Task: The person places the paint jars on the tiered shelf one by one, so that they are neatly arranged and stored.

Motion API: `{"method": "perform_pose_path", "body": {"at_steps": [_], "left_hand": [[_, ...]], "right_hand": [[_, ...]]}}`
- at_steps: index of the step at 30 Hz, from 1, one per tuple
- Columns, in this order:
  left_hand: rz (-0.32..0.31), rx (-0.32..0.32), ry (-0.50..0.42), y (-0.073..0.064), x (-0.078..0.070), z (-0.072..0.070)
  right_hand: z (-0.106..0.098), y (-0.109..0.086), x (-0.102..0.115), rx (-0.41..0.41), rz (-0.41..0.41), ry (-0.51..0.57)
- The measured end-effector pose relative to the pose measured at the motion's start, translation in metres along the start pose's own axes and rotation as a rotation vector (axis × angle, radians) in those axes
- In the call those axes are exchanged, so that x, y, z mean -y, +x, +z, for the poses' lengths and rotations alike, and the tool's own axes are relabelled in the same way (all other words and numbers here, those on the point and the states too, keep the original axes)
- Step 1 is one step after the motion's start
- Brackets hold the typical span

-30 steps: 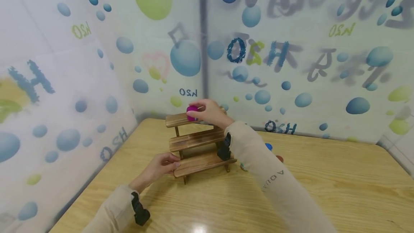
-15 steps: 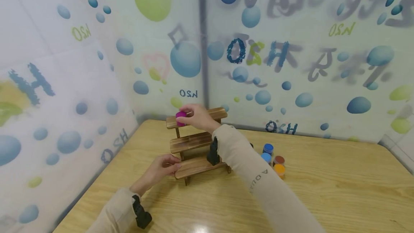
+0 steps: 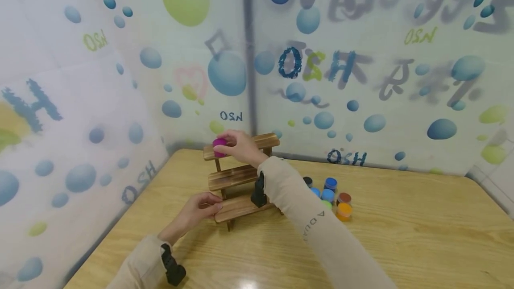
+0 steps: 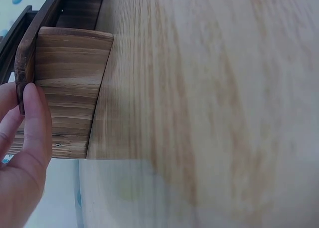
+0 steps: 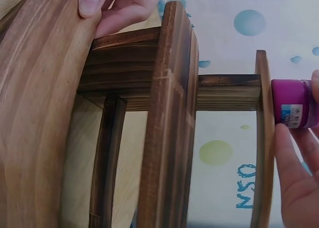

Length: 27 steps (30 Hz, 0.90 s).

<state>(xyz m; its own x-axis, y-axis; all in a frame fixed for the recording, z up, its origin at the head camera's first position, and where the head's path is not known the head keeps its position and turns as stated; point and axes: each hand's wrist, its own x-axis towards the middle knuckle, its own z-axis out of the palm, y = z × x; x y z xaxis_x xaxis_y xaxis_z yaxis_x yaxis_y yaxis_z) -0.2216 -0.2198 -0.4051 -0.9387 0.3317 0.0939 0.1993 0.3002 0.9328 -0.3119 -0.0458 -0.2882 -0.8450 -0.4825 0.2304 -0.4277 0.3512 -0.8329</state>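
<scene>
A small three-tier wooden shelf (image 3: 233, 177) stands on the table, its dark-brown frame close up in the right wrist view. My right hand (image 3: 242, 147) grips a purple paint jar (image 3: 219, 145) at the left end of the top tier. In the right wrist view the labelled jar (image 5: 291, 104) meets the top board, fingers around its side. My left hand (image 3: 197, 212) pinches the left end of the lowest tier (image 3: 241, 208) between thumb and fingers; the left wrist view shows those fingers (image 4: 37, 118) at the board's edge.
Several paint jars stand on the table right of the shelf, among them an orange jar (image 3: 344, 212), a brown jar (image 3: 344, 198) and a dark blue jar (image 3: 331, 184). My right sleeve (image 3: 309, 217) partly covers this group. Printed wall sheets (image 3: 361, 79) rise behind the table.
My right hand has carried the purple paint jar leftward along the top tier to its left end. More of the jars on the right now show. The left hand keeps its hold.
</scene>
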Motion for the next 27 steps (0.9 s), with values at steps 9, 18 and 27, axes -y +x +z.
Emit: {"method": "perform_pose_path", "body": {"at_steps": [9, 18, 27], "left_hand": [[0.002, -0.005, -0.013, 0.0000, -0.0027, 0.0004], [0.008, -0.004, 0.003, 0.0004, 0.0003, -0.0001], [0.010, -0.022, 0.006, -0.0006, 0.0005, 0.0005]], "right_hand": [[0.0016, 0.0014, -0.0005, -0.019, 0.020, 0.062], [0.0065, 0.0035, -0.0031, -0.039, 0.026, 0.063], [0.0091, 0.0025, -0.0023, -0.057, 0.056, 0.018]]}}
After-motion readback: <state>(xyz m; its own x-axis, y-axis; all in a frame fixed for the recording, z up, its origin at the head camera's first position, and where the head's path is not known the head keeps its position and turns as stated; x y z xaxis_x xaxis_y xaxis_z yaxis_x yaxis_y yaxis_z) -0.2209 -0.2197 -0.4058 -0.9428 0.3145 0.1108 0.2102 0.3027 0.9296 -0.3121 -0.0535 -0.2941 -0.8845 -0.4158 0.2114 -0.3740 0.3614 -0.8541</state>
